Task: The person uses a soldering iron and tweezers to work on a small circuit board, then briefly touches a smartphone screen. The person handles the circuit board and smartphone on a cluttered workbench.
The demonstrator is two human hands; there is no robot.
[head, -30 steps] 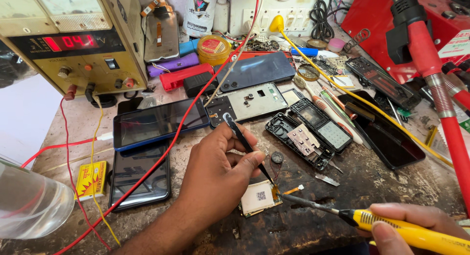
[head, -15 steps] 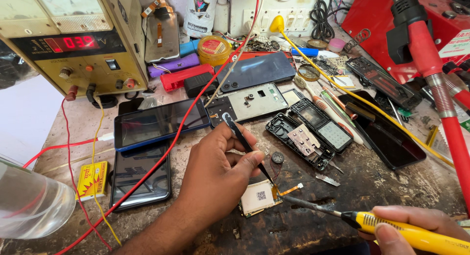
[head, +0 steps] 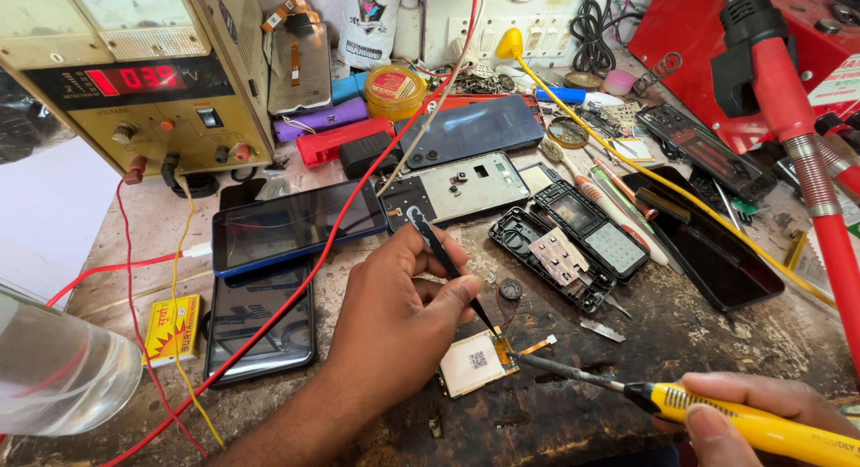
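Pinching slim black tweezers: left hand | right hand gripping yellow soldering iron

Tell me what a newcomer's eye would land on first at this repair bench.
At the front centre, the left hand pins a small circuit board with black tweezers while the right hand brings a yellow-handled soldering iron to its edge. At the back left stands a yellowish power supply with a glowing red display. Along the right edge runs a thick red hose.
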